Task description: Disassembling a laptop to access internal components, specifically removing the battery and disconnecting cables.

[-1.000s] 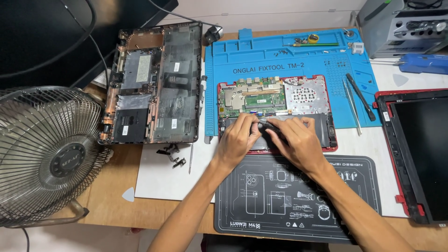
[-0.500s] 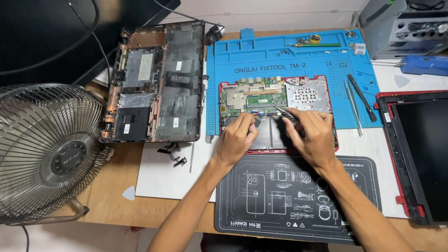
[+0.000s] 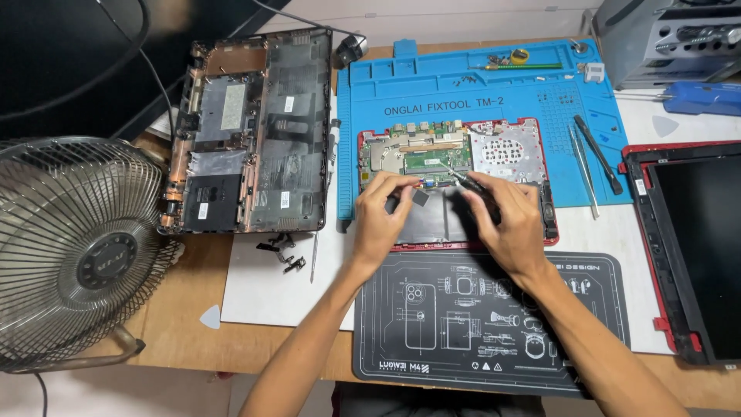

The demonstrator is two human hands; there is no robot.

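- Left hand [image 3: 384, 215] rests on the opened red laptop [image 3: 455, 181].
- Right hand [image 3: 505, 218] holds a screwdriver [image 3: 463, 179], tip toward 10 o'clock.
- Metal fan [image 3: 73, 251] stands at 9 o'clock.

Left hand [image 3: 384, 218]: bare, no glove, no ring or watch showing; slim fingers with short nails; forearm bare as far as the lower edge of the view, no sleeve in sight. Right hand [image 3: 505, 220]: likewise bare, no glove, ring or strap to be seen; wrist and forearm uncovered down to the frame's bottom corner; no sleeve, cuff or band visible on either arm.
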